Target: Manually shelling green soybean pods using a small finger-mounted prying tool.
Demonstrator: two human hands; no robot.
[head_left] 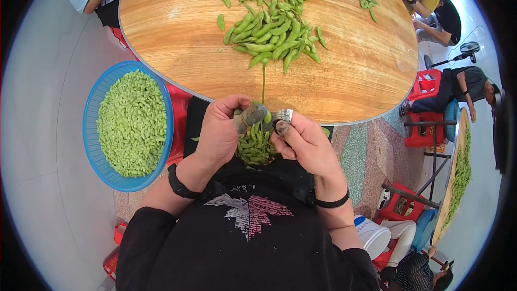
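In front of my chest, my left hand (222, 129) has its thumb and fingers pinched together, with grey-green coverings on the fingertips. My right hand (305, 141) faces it, fingers curled, a pale wrap on one finger and dark stains on the thumb. Between their fingertips is a green soybean pod (267, 118), partly hidden by the fingers. Beneath the hands, more green pods (254, 148) are gathered at my lap; their holder is mostly hidden. A thin green strand (263, 83) runs between the pod pile (274, 35) on the table and my hands.
The round wooden table (183, 48) curves ahead of me. At left, a blue basket (89, 124) holds shelled beans (132, 124), beside a red stool (179, 116). A white bucket (374, 238) stands at lower right. Other people sit around this table and another pod-covered table (448, 205).
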